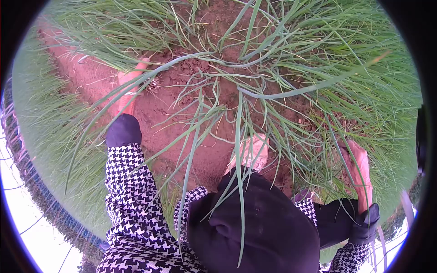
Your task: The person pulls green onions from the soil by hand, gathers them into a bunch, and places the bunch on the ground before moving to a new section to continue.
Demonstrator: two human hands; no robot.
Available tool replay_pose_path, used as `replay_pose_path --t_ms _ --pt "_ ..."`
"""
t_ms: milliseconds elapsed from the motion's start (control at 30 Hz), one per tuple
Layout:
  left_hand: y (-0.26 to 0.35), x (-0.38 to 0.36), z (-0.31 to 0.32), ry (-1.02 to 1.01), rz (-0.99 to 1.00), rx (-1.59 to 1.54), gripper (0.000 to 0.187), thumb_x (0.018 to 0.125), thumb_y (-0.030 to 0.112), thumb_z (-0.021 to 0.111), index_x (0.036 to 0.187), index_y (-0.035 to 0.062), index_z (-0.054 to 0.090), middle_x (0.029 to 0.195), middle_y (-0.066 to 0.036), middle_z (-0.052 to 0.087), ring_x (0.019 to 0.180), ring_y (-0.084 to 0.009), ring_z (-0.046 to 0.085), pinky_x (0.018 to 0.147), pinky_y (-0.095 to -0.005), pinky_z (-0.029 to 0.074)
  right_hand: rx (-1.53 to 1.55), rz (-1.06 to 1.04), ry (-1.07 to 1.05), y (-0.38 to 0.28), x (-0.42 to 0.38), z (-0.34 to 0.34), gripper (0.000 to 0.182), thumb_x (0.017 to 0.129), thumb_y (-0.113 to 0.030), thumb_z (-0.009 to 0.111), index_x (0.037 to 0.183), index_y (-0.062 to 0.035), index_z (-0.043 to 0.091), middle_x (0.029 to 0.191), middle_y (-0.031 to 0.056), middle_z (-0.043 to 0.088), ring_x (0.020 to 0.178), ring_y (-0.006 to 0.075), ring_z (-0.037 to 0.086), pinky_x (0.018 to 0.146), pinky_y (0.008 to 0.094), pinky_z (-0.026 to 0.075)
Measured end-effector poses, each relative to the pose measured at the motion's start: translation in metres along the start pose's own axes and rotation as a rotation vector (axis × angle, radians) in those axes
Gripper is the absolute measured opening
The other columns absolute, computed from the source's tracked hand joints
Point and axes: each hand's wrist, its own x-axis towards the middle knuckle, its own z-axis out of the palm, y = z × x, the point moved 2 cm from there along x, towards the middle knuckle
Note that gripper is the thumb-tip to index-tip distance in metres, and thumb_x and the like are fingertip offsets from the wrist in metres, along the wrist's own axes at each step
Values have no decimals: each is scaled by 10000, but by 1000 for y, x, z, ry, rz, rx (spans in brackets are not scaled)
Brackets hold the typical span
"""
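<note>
On the left, my left hand (129,88) is low over the reddish soil, with one digit extended and the others bent. Pale root-like strands (154,83) show beside it, and long green leaves (166,66) cross in front; what it grips is hidden. My right hand (361,168) reaches down among thin green plants (314,154) on the right. Its fingers curve toward the soil and are partly covered by leaves, so its grip is unclear. A clump of long leafy stalks (240,118) rises close to the camera between both hands.
Bare reddish soil (182,141) runs between dense green rows (378,86). A light-coloured foot or shoe (254,152) stands below the central clump. Dark cloth (264,218) covers the lower middle, beside a black-and-white patterned sleeve (132,195). Blue netting (59,211) borders the lower left.
</note>
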Motion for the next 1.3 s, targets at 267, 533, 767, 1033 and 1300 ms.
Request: replay_pose_path --t_ms 267,533,767,1033,1300 --pt "2 20 18 -84 26 19 287 705 154 732 955 44 643 862 -39 659 768 -132 594 704 -291 471 137 26 93 -12 5 3 143 764 -10 551 905 5 570 739 167 564 679 306 585 608 359 453" --pt "-7 19 20 15 13 31 349 682 154 749 972 7 624 891 -78 660 812 -173 610 746 -310 474 81 13 80 -10 6 6 135 772 -21 554 904 0 575 741 157 570 686 301 588 619 356 459" --pt "-14 10 6 302 -118 122 383 649 209 772 925 -13 627 833 -83 659 720 -166 617 668 -299 494 106 49 104 -16 8 5 132 772 -19 559 900 -1 581 724 156 559 661 289 576 599 351 449" --pt "-9 29 22 -31 36 307 540 566 341 805 934 -4 615 812 -131 652 752 -221 632 705 -342 490 102 104 19 -6 5 8 177 827 -131 552 919 18 576 766 175 556 695 323 560 641 377 436" --pt "3 39 38 -138 188 253 471 601 323 786 922 16 628 779 -117 663 710 -240 643 663 -339 489 57 46 73 6 2 14 179 749 -6 570 927 3 577 715 176 545 660 313 570 601 374 445"
